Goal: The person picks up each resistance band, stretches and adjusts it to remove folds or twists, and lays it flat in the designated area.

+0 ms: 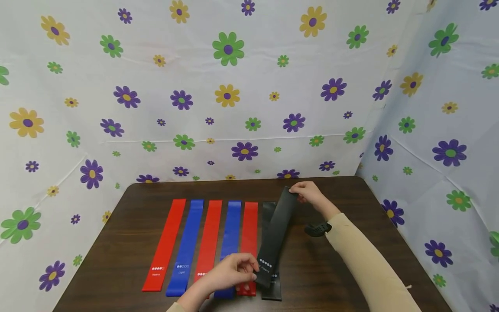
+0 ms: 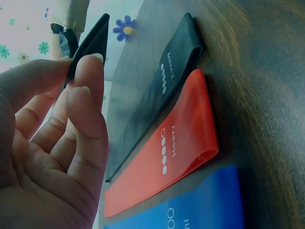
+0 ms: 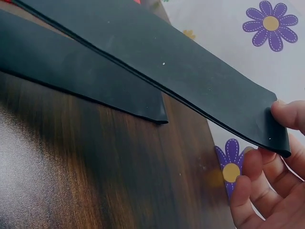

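Note:
A black resistance band [image 1: 277, 232] marked X-Heavy is held aslant above the table by its two ends. My left hand [image 1: 234, 272] pinches its near end between thumb and finger, as the left wrist view also shows. At the far end my right hand [image 1: 312, 197] pinches the band's corner; in the right wrist view the band [image 3: 162, 62] is stretched out flat and folded double. Under it a second black band [image 1: 274, 292] lies on the table, partly hidden. Beside that lies a red Heavy band [image 2: 167, 148], its middle and near end partly behind my left hand.
To the left, red band [image 1: 165, 247], blue band [image 1: 189, 249], red band [image 1: 210, 234] and blue band [image 1: 231, 225] lie side by side on the dark wooden table [image 1: 117, 260]. A flowered cloth [image 1: 265, 78] hangs behind the table and along its right side.

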